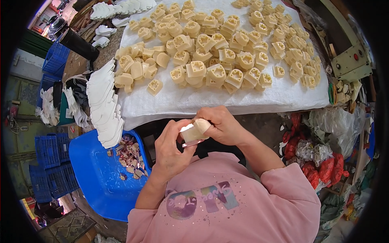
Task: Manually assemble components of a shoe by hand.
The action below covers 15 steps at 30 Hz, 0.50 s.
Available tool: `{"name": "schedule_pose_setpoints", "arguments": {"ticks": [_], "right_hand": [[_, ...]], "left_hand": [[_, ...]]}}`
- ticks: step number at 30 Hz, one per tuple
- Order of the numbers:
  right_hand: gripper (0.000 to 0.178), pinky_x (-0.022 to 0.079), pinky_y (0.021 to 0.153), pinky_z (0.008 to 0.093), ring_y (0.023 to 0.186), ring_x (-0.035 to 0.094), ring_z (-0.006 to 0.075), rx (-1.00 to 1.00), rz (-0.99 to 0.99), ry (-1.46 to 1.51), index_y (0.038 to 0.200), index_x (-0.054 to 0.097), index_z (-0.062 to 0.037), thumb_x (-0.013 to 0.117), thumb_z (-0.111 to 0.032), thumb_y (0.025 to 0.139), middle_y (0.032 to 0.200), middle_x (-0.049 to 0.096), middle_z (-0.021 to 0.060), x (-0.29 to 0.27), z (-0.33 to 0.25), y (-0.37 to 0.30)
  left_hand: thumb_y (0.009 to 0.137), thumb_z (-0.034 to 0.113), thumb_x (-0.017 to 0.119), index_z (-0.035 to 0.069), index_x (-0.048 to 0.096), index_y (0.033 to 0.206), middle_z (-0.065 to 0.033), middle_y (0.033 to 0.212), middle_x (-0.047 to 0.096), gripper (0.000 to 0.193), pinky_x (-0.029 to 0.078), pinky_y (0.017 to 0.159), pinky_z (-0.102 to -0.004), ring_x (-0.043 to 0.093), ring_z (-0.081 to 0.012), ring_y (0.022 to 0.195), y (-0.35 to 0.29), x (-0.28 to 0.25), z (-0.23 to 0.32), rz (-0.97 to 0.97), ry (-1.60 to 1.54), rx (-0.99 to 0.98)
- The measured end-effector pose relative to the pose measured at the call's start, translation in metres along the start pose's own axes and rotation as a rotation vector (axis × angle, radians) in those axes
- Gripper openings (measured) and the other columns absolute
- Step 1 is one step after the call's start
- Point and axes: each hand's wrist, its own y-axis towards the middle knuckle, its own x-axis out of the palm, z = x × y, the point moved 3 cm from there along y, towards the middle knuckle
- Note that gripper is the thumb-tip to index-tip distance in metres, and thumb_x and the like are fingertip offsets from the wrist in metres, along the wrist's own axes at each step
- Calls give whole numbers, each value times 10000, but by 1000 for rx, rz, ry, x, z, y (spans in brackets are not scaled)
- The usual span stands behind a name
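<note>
My left hand (172, 148) and my right hand (219, 125) meet just below the table's front edge, both closed on one cream-coloured moulded plastic part (195, 131). The part is blocky with a pale face turned left; a thin pinkish strip shows under it at the left fingers. Right fingertips press on its top end. Above the hands a white cloth (227, 99) covers the table and carries a broad heap of several similar cream parts (210, 52).
A blue plastic tub (93, 174) at lower left holds small brownish scraps (131, 156). Stacks of white flat pieces (105, 107) line the table's left edge. Blue crates (50, 156) stand far left. Red and clear plastic bags (324, 158) pile up at right.
</note>
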Motion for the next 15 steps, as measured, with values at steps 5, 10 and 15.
{"name": "schedule_pose_setpoints", "arguments": {"ticks": [5,10,15], "right_hand": [[156,457,677,298,769,594,192,177,36,363,932,591,-11,547,-140,856,826,610,96,-5,18,7],[207,445,783,282,897,561,141,181,3,579,1016,596,-14,482,-147,905,951,602,78,-2,29,8],[288,452,708,266,871,542,133,227,88,470,1100,562,-5,453,-232,960,999,573,71,6,42,7]], "left_hand": [[622,-5,744,0,507,987,-46,787,530,436,404,566,-221,485,-96,629,16,0,-4,74,121,72],[594,14,755,34,420,912,-56,718,493,462,370,508,-217,453,-97,577,27,12,-9,146,143,134],[595,20,762,36,411,908,-58,706,481,470,365,497,-222,446,-96,572,34,18,-12,201,192,4]]}}
